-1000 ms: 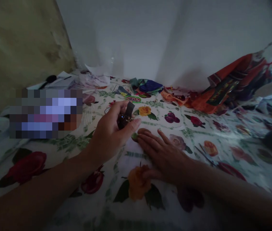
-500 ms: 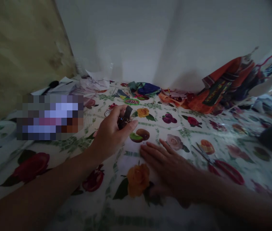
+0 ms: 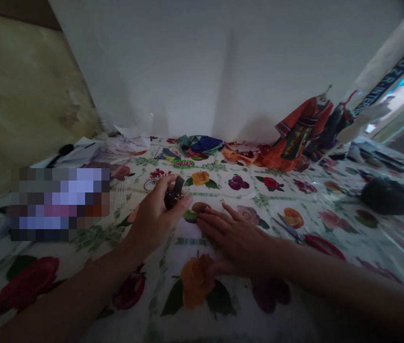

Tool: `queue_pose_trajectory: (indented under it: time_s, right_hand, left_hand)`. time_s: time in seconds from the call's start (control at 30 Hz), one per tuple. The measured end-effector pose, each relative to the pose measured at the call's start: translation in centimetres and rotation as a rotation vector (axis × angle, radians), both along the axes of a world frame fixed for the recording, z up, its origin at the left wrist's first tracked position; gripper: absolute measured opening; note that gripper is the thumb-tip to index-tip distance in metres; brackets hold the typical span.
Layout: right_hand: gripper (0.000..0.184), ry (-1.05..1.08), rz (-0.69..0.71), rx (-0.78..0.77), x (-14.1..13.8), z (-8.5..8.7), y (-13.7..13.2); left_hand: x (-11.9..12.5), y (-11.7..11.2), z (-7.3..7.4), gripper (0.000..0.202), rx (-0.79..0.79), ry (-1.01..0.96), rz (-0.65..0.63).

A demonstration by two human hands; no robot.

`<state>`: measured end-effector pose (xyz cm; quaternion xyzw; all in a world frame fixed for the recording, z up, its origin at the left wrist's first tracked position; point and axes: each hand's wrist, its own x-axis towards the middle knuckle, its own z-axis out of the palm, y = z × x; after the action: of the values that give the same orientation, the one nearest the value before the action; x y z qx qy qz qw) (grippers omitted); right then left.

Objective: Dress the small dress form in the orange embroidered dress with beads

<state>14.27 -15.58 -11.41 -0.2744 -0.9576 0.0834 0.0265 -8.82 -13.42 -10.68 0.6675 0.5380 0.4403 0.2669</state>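
Pincushion (image 3: 170,202), apparently: between the thumb and curled fingers of the left hand (image 3: 154,215), which grasp it. Caution: a slackened grip could drop it; pins, if protruding, could prick the thumb. Right hand (image 3: 239,239): fingers extended, grasping nothing visible, palm toward the desk (image 3: 239,305). Sliding them rightward could strike the scissors (image 3: 300,238).

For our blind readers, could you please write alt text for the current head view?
A person's left hand holds a small dark object, its details unclear, while the right hand lies flat on a patterned tablecloth. Red-handled scissors lie to the right, and an orange garment stands farther back.
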Motion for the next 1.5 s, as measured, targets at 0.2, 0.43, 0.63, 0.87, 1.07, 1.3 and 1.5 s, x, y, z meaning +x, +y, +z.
queue_pose_trajectory:
  time_s: [0.2,0.43,0.63,0.87,1.07,1.3,1.5]
  right_hand:
    - [0.088,-0.015,-0.211,0.089,2.4,-0.3,3.0]
    - [0.088,-0.105,-0.506,0.135,4.2,-2.1,6.7]
    - [0.094,-0.092,-0.371,0.068,2.2,-1.6,4.3]
    - [0.077,0.079,-0.254,0.176,0.1,-1.1,2.5]
    - [0.027,0.567,-0.333,0.011,-0.5,1.6,3.9]
    - [0.026,0.73,-0.373,-0.415,-2.4,2.1,4.0]
    - [0.019,0.743,-0.249,-0.56,-2.5,2.2,3.4]
  left_hand:
    - [-0.1,0.1,-0.5,0.043,0.006,-0.032,-0.019]
    - [-0.1,0.2,-0.6,0.045,-0.018,-0.044,-0.01]
    - [-0.1,0.0,-0.3,0.04,-0.018,0.011,-0.002]
    - [0.1,-0.3,-0.1,0.048,-0.091,-0.009,0.009]
    - [0.9,-1.3,0.7,0.051,-0.072,0.06,0.0]
    - [1.5,-1.7,0.5,0.051,-0.032,0.064,-0.084]
    - [1.3,-1.6,-0.4,0.055,-0.046,0.087,-0.087]
